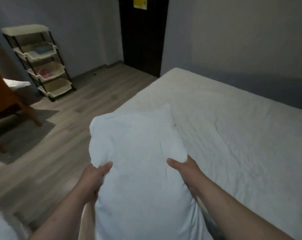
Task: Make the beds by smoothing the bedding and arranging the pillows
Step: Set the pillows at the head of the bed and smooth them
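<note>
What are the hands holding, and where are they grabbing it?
Both hands hold the white pillow: left hand grips its left edge, right hand its right edge.

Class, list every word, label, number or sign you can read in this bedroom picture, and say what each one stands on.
Yellow notice on the dark door: some print on it, too small and blurred to read.
Nothing else carries text: none shows on the pillow, the bed or the rack.
</note>
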The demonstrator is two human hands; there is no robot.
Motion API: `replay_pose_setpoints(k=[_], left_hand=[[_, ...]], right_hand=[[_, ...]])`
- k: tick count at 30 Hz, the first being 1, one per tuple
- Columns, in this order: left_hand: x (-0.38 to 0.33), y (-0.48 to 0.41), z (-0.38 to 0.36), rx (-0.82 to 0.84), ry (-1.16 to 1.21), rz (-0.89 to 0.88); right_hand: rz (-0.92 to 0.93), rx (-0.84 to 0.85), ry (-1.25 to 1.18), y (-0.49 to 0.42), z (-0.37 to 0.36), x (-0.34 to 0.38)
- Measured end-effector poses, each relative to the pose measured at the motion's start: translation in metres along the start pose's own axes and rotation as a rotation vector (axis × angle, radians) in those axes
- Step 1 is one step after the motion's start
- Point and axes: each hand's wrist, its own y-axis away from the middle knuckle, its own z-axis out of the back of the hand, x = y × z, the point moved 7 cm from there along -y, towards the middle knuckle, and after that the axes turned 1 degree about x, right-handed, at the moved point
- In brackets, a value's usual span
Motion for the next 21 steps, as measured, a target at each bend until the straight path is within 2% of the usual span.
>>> replay_pose_setpoints(k=[5,10,14,18,21], left_hand=[[-0.005,-0.013,-0.091,0.182,-0.177,-0.022],[-0.005,0.011,-0.197,0.337,-0.371,-0.095],[0.007,0.048,-0.284,0.475,-0.391,-0.141],[0.023,0.099,-0.358,0.527,-0.412,-0.212],[0.03,0.135,-0.407,0.512,-0.501,-0.311]], right_hand=[[0.042,-0.205,-0.077,0.037,0.088,-0.01],[0.047,-0.447,-0.146,0.089,0.186,-0.04],[0.028,-0.568,-0.24,0.131,0.262,-0.069],[0.015,-0.626,-0.257,0.171,0.332,-0.094],[0.047,-0.753,-0.203,0.198,0.379,-0.105]])
